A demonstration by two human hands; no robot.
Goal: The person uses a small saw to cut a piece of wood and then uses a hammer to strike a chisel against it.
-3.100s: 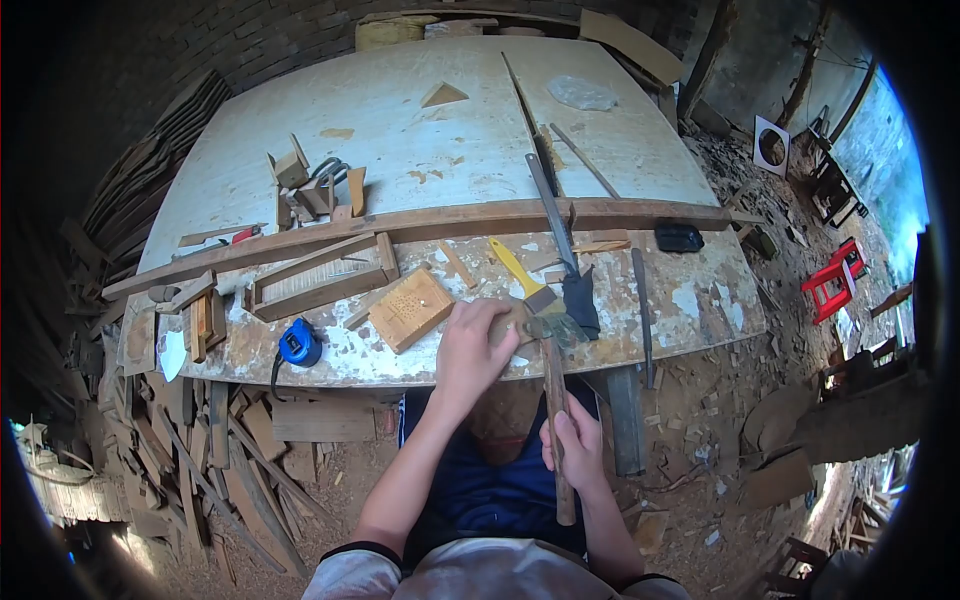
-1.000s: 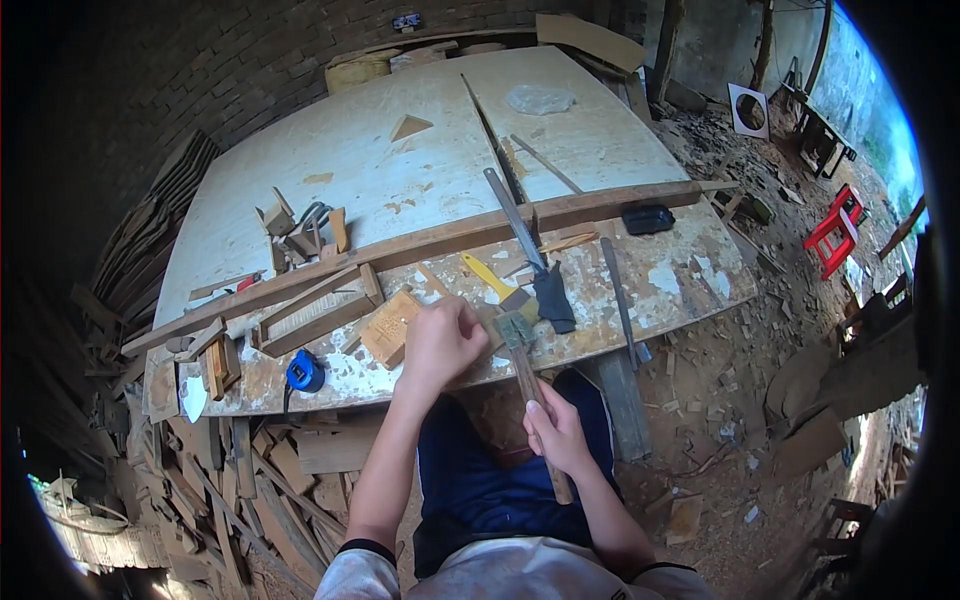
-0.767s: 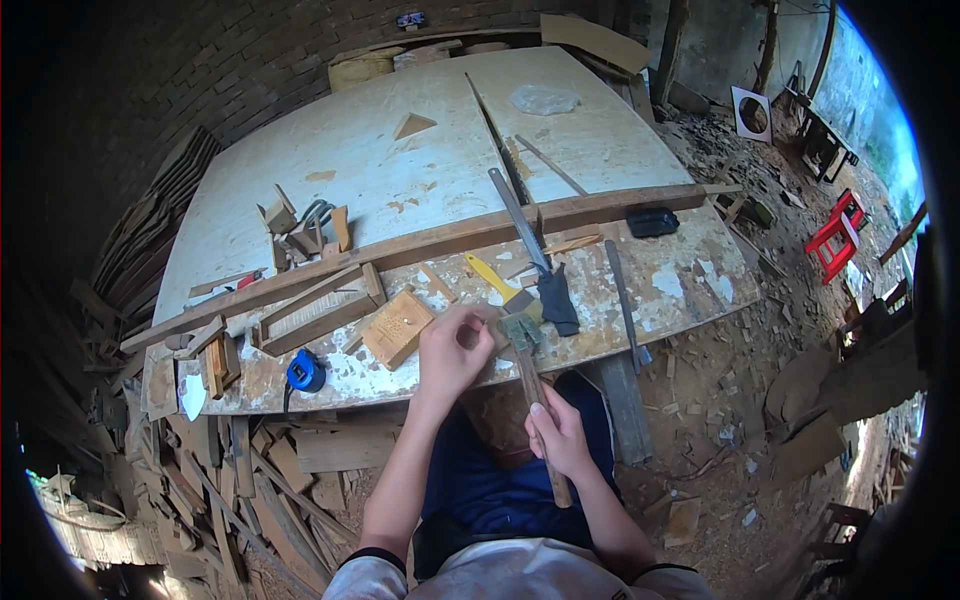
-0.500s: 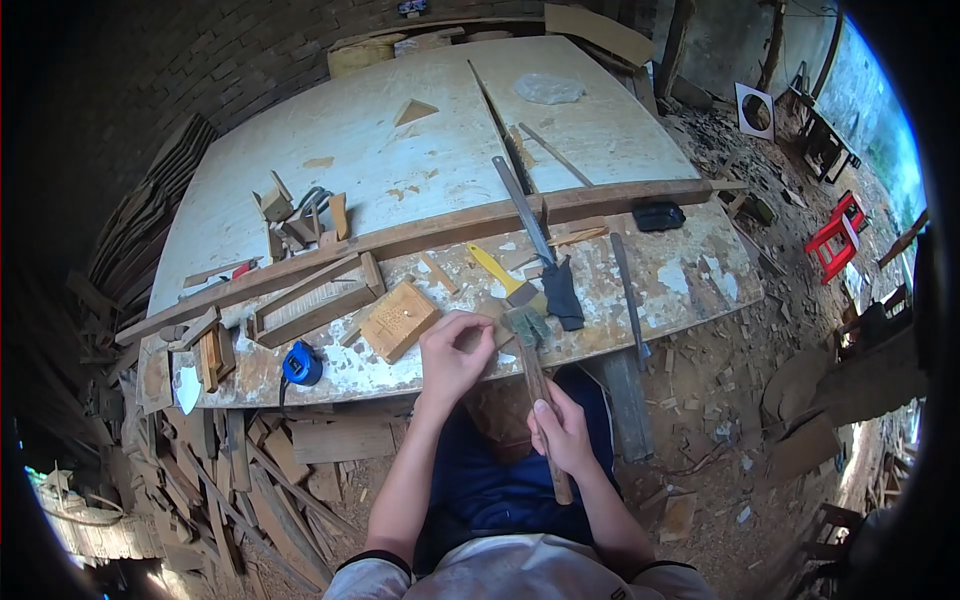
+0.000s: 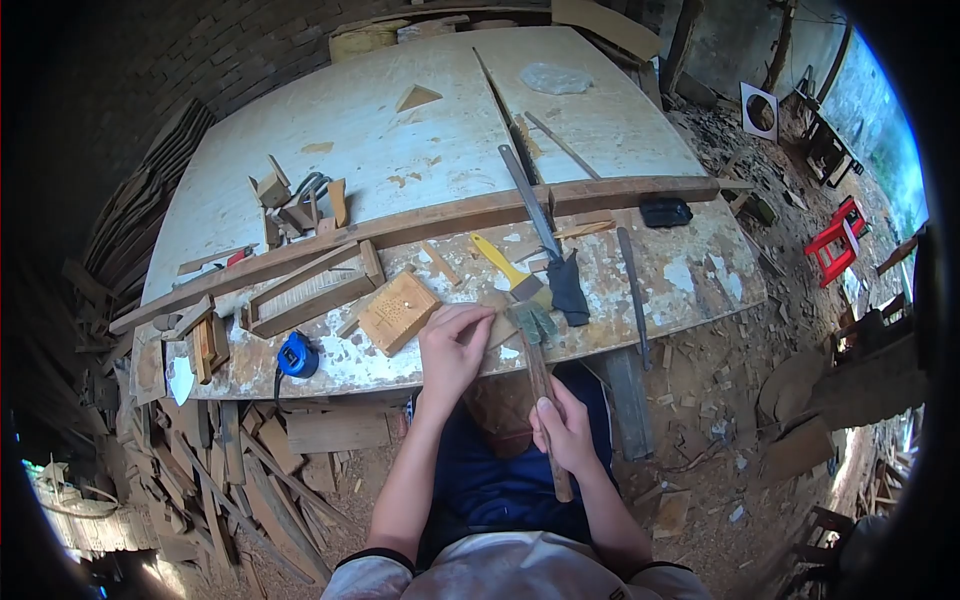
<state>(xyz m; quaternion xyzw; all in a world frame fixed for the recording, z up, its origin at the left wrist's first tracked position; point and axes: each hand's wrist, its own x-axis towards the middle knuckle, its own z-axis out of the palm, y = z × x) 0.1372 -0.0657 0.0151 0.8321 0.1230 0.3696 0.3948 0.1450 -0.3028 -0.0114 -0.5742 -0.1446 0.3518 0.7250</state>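
My right hand (image 5: 563,430) is wrapped round the wooden handle of a hammer (image 5: 538,375). The worn greenish head of that hammer lies over the near edge of the bench. My left hand (image 5: 453,350) is closed in a pinch at the bench edge; whatever its fingertips hold is too small to make out. Just left of those fingers sits a wooden block (image 5: 398,313) with small holes or marks and a pale dot on its top. A yellow-handled paintbrush (image 5: 497,258) and a dark cloth-wrapped handle of a long metal blade (image 5: 567,288) lie beyond the hammer head.
A long wooden beam (image 5: 430,226) crosses the bench (image 5: 330,190). At the left are a blue tape measure (image 5: 297,355), a narrow wooden frame (image 5: 315,290) and wood pieces. A dark rod (image 5: 633,290) and black tray (image 5: 664,211) lie right. Scrap wood (image 5: 260,490) covers the floor.
The view has shifted slightly. My left hand has its fingertips drawn closer together; my right hand keeps its hold on the hammer, which has hardly moved.
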